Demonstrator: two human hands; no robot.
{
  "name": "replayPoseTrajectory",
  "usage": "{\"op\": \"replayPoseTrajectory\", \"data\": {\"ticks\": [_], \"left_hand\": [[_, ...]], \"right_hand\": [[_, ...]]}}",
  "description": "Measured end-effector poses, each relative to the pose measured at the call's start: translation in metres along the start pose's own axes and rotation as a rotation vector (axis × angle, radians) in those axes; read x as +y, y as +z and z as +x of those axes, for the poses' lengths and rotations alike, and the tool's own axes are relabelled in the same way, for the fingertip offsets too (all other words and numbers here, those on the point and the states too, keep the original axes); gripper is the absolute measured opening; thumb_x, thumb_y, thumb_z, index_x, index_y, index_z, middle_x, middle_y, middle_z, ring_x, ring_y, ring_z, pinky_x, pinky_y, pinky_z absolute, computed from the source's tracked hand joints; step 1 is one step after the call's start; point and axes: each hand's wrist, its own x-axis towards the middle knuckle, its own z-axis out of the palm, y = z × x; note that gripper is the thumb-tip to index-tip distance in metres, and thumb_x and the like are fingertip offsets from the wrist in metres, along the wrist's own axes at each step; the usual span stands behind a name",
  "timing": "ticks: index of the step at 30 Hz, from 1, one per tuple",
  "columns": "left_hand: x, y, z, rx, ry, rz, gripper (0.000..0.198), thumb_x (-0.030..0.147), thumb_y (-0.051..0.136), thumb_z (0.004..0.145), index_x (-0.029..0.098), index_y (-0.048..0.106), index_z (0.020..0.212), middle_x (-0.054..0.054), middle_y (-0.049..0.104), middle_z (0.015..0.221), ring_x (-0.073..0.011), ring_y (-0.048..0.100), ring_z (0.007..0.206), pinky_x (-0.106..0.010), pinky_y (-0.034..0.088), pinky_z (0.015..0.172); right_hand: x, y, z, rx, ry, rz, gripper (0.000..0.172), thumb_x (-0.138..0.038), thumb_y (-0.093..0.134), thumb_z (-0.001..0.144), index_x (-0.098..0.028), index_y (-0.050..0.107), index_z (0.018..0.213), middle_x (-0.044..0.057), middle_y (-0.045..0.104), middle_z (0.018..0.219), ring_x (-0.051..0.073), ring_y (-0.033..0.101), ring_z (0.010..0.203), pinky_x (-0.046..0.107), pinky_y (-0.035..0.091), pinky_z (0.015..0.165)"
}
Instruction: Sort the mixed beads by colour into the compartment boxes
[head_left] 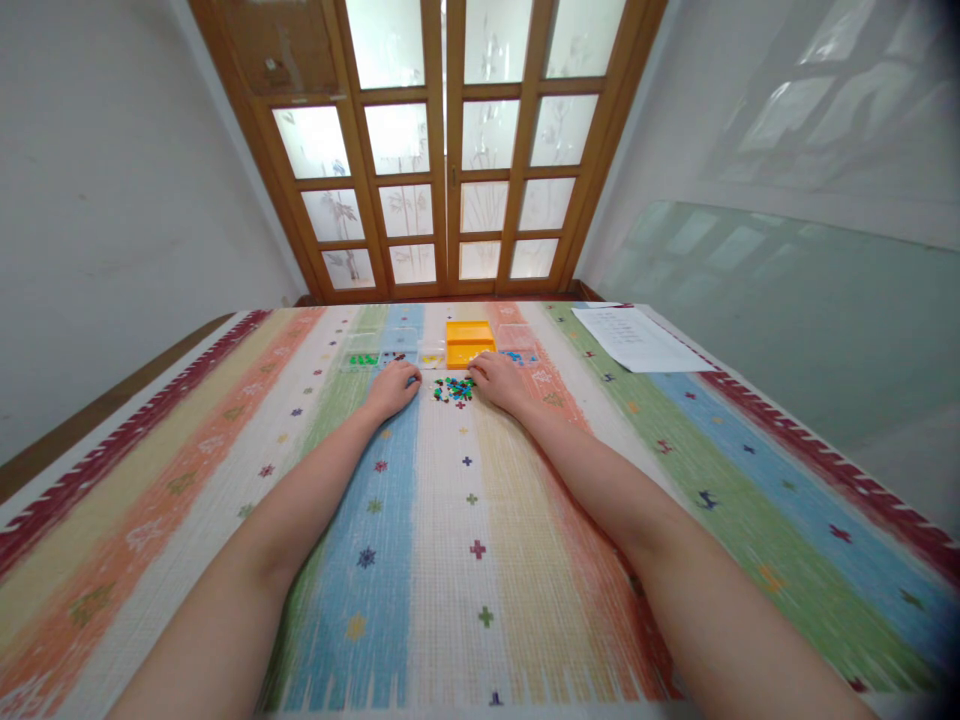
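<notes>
The likeliest slip, as I judge it, is scattering. The pile of small coloured pieces (453, 389) lies loose on the striped cloth (465, 520) that covers the bench, with no rim around it. A sweep of either wrist could push pieces across the weave, where the cloth's own printed crosses and stars would make them hard to spot. A piece could also drop into the wrong compartment, since the clear tray with green pieces (363, 358), the tray with dark pieces (396, 357) and the orange tray (469, 343) stand close together just behind the pile. The left hand (394, 385) rests palm down just left of the pile with its fingers curled. The right hand (501, 380) lies just right of it, fingers bent toward the pieces. Whether either pinches anything I cannot tell at this distance. The pile itself is a low, flat scatter of tiny bits in blue, green, dark and white, between the two hands and well clear of the sheet of paper (637, 338).
</notes>
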Motion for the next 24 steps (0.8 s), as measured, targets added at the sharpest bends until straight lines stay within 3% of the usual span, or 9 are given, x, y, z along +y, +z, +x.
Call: {"op": "replayPoseTrajectory", "data": {"ticks": [9, 24], "left_hand": [[0.0004, -0.0032, -0.0010, 0.012, -0.075, 0.007, 0.017, 0.027, 0.058, 0.093, 0.022, 0.074, 0.098, -0.009, 0.072, 0.108, -0.0278, 0.063, 0.111, -0.040, 0.049, 0.103], [0.0001, -0.0052, -0.0005, 0.026, -0.121, -0.030, 0.018, 0.031, 0.059, 0.093, 0.021, 0.073, 0.094, -0.008, 0.074, 0.097, -0.0249, 0.066, 0.093, -0.036, 0.052, 0.085]], "right_hand": [[0.0010, 0.0013, -0.0004, 0.003, -0.009, 0.007, 0.024, -0.028, 0.055, 0.105, -0.019, 0.077, 0.101, 0.009, 0.075, 0.108, 0.022, 0.064, 0.103, 0.032, 0.044, 0.091], [-0.0018, -0.0009, 0.0005, -0.047, 0.016, -0.019, 0.026, -0.028, 0.053, 0.105, -0.019, 0.078, 0.104, 0.010, 0.075, 0.109, 0.022, 0.064, 0.105, 0.032, 0.044, 0.094]]}}
